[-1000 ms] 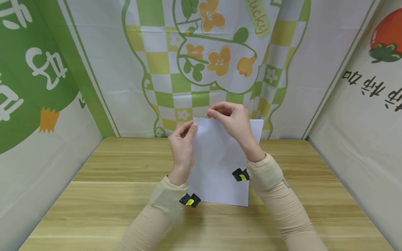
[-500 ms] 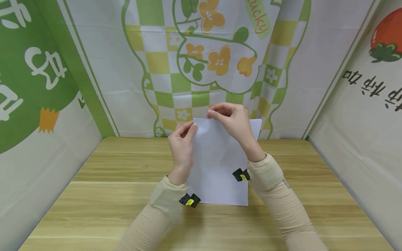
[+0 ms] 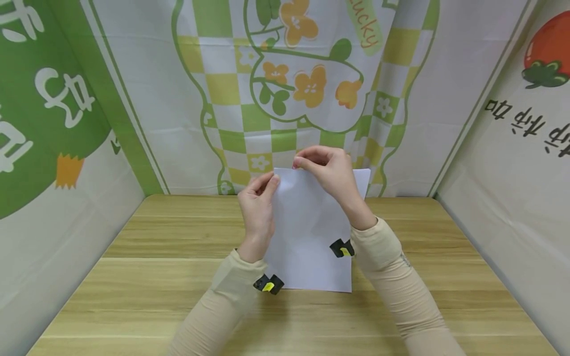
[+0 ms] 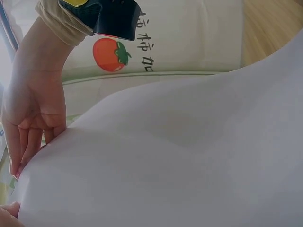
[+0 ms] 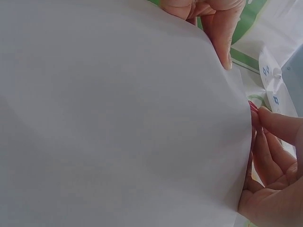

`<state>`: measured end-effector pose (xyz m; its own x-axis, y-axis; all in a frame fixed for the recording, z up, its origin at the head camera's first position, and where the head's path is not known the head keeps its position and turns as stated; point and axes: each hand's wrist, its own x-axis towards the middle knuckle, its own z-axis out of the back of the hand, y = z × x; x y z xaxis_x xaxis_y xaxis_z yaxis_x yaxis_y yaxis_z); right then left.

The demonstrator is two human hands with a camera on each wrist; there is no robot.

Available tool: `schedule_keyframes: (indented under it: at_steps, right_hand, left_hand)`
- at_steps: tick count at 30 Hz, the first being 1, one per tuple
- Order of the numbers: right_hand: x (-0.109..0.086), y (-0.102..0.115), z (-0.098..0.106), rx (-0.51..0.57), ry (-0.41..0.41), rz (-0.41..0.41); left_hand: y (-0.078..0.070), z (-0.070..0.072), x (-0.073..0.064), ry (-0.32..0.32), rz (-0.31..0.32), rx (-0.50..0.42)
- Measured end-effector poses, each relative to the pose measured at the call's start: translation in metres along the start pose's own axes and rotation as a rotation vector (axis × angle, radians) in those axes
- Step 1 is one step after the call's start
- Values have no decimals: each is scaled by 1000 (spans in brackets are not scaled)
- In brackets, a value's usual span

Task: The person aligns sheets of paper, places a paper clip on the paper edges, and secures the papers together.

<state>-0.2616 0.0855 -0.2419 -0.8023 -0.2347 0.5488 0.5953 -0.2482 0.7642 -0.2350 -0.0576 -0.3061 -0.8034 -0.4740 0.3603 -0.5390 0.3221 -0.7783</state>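
A blank white sheet of paper [image 3: 311, 227] is held up above the table, its long side running toward me. At its top left corner my left hand [image 3: 260, 210] pinches the edge between thumb and fingers. My right hand [image 3: 334, 173] reaches over the top edge and pinches a small red paper clip [image 5: 253, 107] between thumb and index finger. The clip is at the paper's edge and mostly covered by the fingertips; how far it sits on the paper cannot be seen. The right hand's other fingers are partly behind the sheet.
Beneath the paper lies a wooden table [image 3: 169, 282]. Printed cloth [image 3: 267, 99] hangs along the back, with more cloth walls at the left and right sides. A black and yellow wrist device [image 3: 269, 285] sits at the left cuff, another [image 3: 342, 248] at the right cuff.
The paper's top right corner has shifted slightly to the left since a second ago. Both hands have stayed in place with the same hold.
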Motion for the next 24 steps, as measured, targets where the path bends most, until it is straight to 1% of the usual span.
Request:
schedule_keyframes:
  at_steps: [3, 8, 16, 24]
  right_hand:
    - [0, 0, 0, 5, 0, 5]
    - [0, -1, 1, -7, 2, 16]
    - [0, -2, 2, -13, 16, 1]
    - [-1, -3, 3, -8, 27, 0]
  left_hand:
    - [-2, -1, -1, 4, 2, 3]
    - [0, 0, -1, 7, 0, 0]
    - [2, 0, -1, 7, 1, -12]
    - [2, 0, -1, 9, 14, 0]
